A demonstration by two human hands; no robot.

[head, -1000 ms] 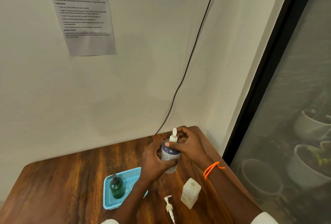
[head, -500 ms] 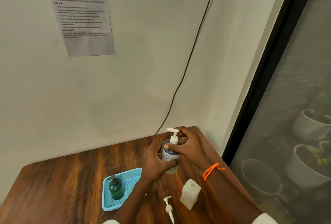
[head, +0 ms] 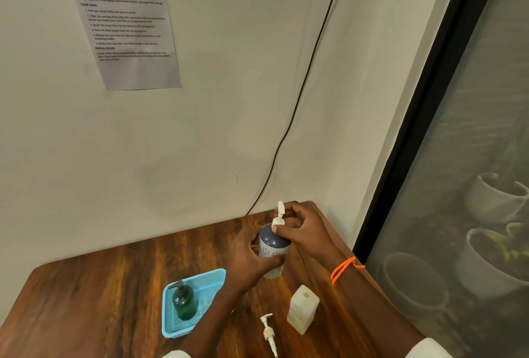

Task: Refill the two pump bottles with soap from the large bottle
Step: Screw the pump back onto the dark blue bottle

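Left hand [head: 252, 254] grips the upright navy-topped white pump bottle [head: 272, 249] on the wooden counter [head: 100, 300]. Right hand [head: 303, 231] pinches its cream pump head [head: 279, 216].

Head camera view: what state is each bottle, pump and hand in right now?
Purple-and-white pump bottle: upright on the wooden table, pump fitted.
Left hand: gripping that bottle's body.
Right hand: gripping its white pump collar.
Dark green pump bottle: upright in the blue mesh tray, pump on.
Pale rectangular plastic bottle: upright, open, no pump.
Loose white pump: lying on the table.
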